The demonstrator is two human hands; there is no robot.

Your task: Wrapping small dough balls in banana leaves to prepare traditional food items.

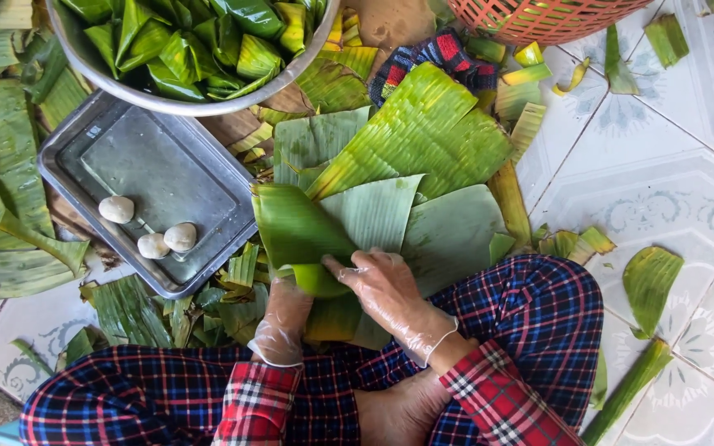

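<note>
Folding a banana leaf (295, 227), both gloved hands, right hand (386, 289) pressing flat, left hand (284, 318) gripping underneath, risk splitting it toward the tray (208, 177) at ten o'clock.

You wear 2 thin, clear plastic gloves: the left hand (281, 326) glove ends loose and crinkled at the wrist, while the right hand (390, 297) glove is cinched by a band. Your sleeves are red, white and navy plaid with folded cuffs. Your trousers are dark blue with a red check.
</note>
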